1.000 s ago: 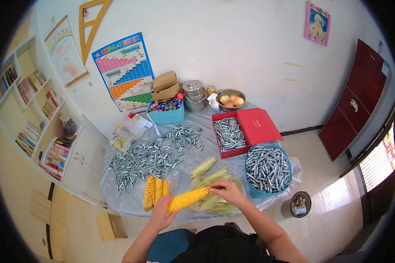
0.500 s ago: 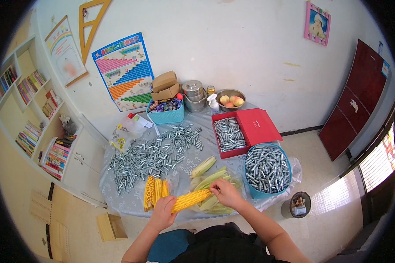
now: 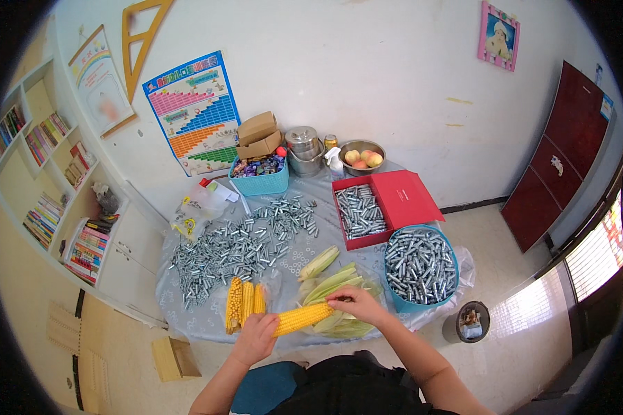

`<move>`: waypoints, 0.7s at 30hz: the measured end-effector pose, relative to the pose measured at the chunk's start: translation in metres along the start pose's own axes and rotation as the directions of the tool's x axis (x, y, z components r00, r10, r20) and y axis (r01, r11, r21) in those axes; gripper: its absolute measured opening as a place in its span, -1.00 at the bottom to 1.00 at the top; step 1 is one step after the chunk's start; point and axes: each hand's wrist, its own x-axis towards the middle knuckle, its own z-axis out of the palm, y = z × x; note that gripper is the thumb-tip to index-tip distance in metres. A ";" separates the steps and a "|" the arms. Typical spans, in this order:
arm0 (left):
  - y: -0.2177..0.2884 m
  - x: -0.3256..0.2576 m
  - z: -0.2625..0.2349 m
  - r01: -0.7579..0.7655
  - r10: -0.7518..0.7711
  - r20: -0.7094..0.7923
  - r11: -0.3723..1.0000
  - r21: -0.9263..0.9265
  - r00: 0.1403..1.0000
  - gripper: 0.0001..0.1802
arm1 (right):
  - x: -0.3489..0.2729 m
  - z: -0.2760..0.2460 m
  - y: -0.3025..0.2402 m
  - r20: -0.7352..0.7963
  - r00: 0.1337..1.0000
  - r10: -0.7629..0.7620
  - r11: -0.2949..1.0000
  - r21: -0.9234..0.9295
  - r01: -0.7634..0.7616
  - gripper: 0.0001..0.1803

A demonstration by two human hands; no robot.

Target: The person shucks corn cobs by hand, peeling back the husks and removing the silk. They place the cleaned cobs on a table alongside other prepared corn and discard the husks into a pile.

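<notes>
A husked yellow corn cob (image 3: pixel 302 319) is held slantwise over the near edge of the table. My left hand (image 3: pixel 257 337) is closed round its lower left end. At its upper right tip, the fingers of my right hand (image 3: pixel 358 305) are pinched together; any silk between them is too small to make out. Several bare corn cobs (image 3: pixel 235 304) lie side by side just beyond my left hand. Pale green husks (image 3: pixel 338 282) are heaped beneath and beyond my right hand, and an ear of corn in its husk (image 3: pixel 319 263) lies behind them.
Loose metal fasteners (image 3: pixel 235 252) cover the table's left half. More fill a red box (image 3: pixel 356 243) and a blue tub (image 3: pixel 394 296) on the right. A blue basket (image 3: pixel 259 184), a steel pot (image 3: pixel 304 162) and a fruit bowl (image 3: pixel 383 153) stand behind. A bin (image 3: pixel 454 330) stands on the floor.
Very little differs. My right hand has shifted slightly left and down at the cob's tip, and the view has moved a touch. Both hands keep their hold.
</notes>
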 end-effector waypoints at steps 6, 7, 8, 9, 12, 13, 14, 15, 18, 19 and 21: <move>0.006 0.010 -0.005 -0.078 0.077 0.041 0.996 0.031 0.996 -0.64 | 0.002 0.000 0.011 0.035 0.999 0.003 0.999 -0.048 -0.001 -0.79; 0.007 0.011 -0.005 -0.089 0.087 0.051 0.995 0.035 0.995 -0.66 | 0.001 0.001 0.006 0.022 1.000 0.008 0.990 -0.140 -0.005 -0.80; 0.007 0.012 -0.005 -0.099 0.096 0.060 0.994 0.042 0.994 -0.67 | 0.001 0.003 0.001 0.010 1.000 0.010 0.973 -0.231 -0.008 -0.80; 0.008 0.012 -0.004 -0.097 0.094 0.067 0.994 0.049 0.993 -0.68 | 0.001 0.005 0.001 -0.050 0.999 -0.011 0.986 -0.164 0.002 -0.81; 0.007 0.009 -0.002 -0.092 0.087 0.077 0.993 0.072 0.993 -0.67 | 0.003 0.005 0.002 -0.227 0.973 -0.034 0.993 0.100 0.058 -0.82; 0.005 0.007 0.000 -0.091 0.086 0.074 0.993 0.077 0.994 -0.65 | 0.006 -0.002 0.001 -0.282 0.959 -0.019 0.970 0.228 0.086 -0.82; 0.003 0.005 0.001 -0.090 0.085 0.071 0.993 0.081 0.994 -0.62 | 0.009 -0.009 -0.001 -0.333 0.943 0.005 0.929 0.349 0.119 -0.82; 0.003 0.003 0.001 -0.033 0.031 0.057 0.998 0.045 0.998 -0.59 | 0.010 -0.015 -0.003 -0.366 0.931 0.002 0.911 0.385 0.149 -0.83; 0.005 -0.001 0.004 0.192 -0.198 -0.023 0.971 -0.144 0.980 -0.53 | 0.008 -0.029 -0.007 -0.425 0.905 0.015 0.882 0.432 0.188 -0.81; 0.010 0.000 0.008 0.294 -0.321 -0.065 0.919 -0.262 0.945 -0.52 | 0.005 -0.031 -0.006 -0.417 0.908 0.029 0.895 0.415 0.162 -0.80; 0.011 -0.006 0.021 0.440 -0.565 -0.023 0.666 -0.602 0.825 -0.52 | 0.001 -0.032 0.001 -0.374 0.923 0.088 0.931 0.362 0.058 -0.77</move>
